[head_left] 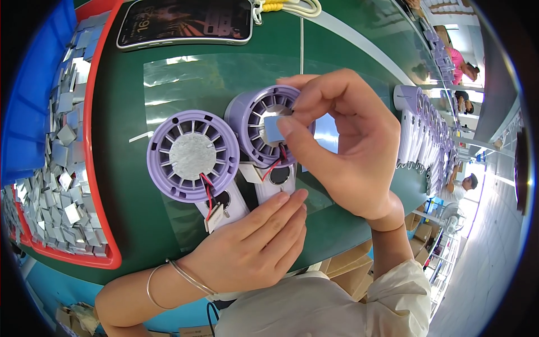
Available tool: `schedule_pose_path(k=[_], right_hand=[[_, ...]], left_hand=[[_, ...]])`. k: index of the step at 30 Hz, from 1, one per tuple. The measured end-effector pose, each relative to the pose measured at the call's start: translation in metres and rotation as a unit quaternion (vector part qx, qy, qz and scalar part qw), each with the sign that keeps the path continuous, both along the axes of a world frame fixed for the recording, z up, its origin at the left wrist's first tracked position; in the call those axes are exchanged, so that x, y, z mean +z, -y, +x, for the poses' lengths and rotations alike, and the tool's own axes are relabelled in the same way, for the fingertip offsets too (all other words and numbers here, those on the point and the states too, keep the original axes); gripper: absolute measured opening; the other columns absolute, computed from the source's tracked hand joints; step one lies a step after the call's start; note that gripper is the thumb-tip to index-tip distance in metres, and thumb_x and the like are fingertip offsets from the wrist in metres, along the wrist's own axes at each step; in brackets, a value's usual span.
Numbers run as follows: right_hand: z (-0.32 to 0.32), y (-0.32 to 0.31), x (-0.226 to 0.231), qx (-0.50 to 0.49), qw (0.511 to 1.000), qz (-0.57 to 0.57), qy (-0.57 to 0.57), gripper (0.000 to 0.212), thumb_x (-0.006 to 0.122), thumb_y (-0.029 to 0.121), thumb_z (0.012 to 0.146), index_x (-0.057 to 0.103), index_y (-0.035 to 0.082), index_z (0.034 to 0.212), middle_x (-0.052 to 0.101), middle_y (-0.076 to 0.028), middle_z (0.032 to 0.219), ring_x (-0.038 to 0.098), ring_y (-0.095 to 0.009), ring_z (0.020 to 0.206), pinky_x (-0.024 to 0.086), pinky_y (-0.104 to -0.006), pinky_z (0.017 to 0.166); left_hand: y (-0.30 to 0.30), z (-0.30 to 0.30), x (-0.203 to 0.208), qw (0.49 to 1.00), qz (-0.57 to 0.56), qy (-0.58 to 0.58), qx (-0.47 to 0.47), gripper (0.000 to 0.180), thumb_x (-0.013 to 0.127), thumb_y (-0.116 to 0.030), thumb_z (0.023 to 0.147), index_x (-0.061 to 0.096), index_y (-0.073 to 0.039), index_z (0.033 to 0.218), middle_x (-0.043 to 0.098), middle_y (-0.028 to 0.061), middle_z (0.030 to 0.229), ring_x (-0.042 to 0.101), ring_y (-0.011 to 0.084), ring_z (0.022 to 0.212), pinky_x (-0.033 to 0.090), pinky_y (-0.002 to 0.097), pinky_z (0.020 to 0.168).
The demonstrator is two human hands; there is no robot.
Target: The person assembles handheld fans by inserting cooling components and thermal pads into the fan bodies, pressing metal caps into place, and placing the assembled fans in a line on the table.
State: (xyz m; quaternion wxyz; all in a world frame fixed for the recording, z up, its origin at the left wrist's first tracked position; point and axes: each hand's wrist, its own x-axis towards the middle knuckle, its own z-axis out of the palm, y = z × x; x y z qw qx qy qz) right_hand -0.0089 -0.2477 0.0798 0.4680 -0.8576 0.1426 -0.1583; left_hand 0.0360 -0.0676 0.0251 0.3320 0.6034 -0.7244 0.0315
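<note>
Two purple handheld fans lie side by side with their round heads away from me. The left fan (pixel 221 130) has a grey disc in its ribbed centre and red and black wires below. On the right fan (pixel 238 121), my right hand (pixel 351 140) pinches a small light-blue square pad (pixel 273 128) between thumb and fingertips, over the hub. My left hand (pixel 252 241) lies across the lower handles with its fingers stretched out side by side; its thumb is hidden. Small white connector pieces hang on the wires beside both handles.
A red-rimmed tray (pixel 90 168) full of small grey square pieces stands at the left, beside a blue bin (pixel 33 84). A phone (pixel 185 22) and a yellow-white cable (pixel 286 7) lie at the back. More purple fans (pixel 412 126) stand in a row at the right. Other people work farther off.
</note>
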Motion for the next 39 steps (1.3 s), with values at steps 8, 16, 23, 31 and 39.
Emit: schedule_pose_path(k=[8,16,23,31,39], right_hand=[[0.000,-0.001,-0.003,0.009,0.996,-0.085,0.028,0.020,0.068,-0.013,0.079,0.058,-0.004,0.094,0.062,-0.005,0.080,0.065,-0.015,0.082,0.048,-0.0449,0.104],[0.002,-0.009,-0.005,-0.003,0.989,-0.135,0.054,0.017,0.069,-0.011,0.076,0.062,-0.005,0.091,0.065,-0.008,0.079,0.068,-0.017,0.078,0.050,-0.0474,0.101],[0.006,-0.009,-0.010,0.009,0.914,-0.385,0.128,0.026,0.072,-0.009,0.070,0.066,-0.003,0.094,0.061,-0.005,0.066,0.068,-0.030,0.084,0.053,-0.0484,0.093],[0.005,0.005,-0.007,-0.010,0.957,-0.283,0.058,0.034,0.077,-0.001,0.072,0.065,0.000,0.104,0.060,-0.012,0.099,0.059,-0.026,0.089,0.051,-0.0397,0.081],[-0.012,0.038,0.002,-0.038,0.955,-0.285,0.074,0.030,0.073,0.001,0.080,0.065,0.001,0.109,0.063,-0.013,0.111,0.060,-0.026,0.106,0.047,-0.0363,0.093]], left_hand=[[0.001,-0.001,0.001,1.000,-0.003,-0.014,0.001,0.011,0.066,-0.010,0.084,0.072,-0.003,0.090,0.071,0.0108,0.106,0.068,0.0261,0.107,0.049,0.0397,0.105],[0.000,-0.001,0.000,1.000,-0.006,-0.016,0.005,0.013,0.067,-0.011,0.085,0.073,-0.003,0.092,0.071,0.0103,0.104,0.069,0.0254,0.103,0.051,0.0387,0.103],[-0.003,-0.001,-0.004,1.000,0.002,-0.020,-0.012,0.022,0.060,-0.014,0.085,0.070,0.001,0.096,0.070,0.0150,0.113,0.065,0.0284,0.115,0.046,0.0404,0.109],[-0.001,0.002,0.002,1.000,0.001,0.001,-0.006,0.018,0.062,-0.015,0.087,0.070,-0.002,0.096,0.070,0.0115,0.110,0.065,0.0282,0.116,0.047,0.0402,0.108],[0.001,0.004,0.002,0.999,0.008,0.025,-0.020,0.016,0.065,-0.019,0.089,0.069,-0.005,0.096,0.070,0.0090,0.112,0.064,0.0280,0.117,0.047,0.0408,0.108]])
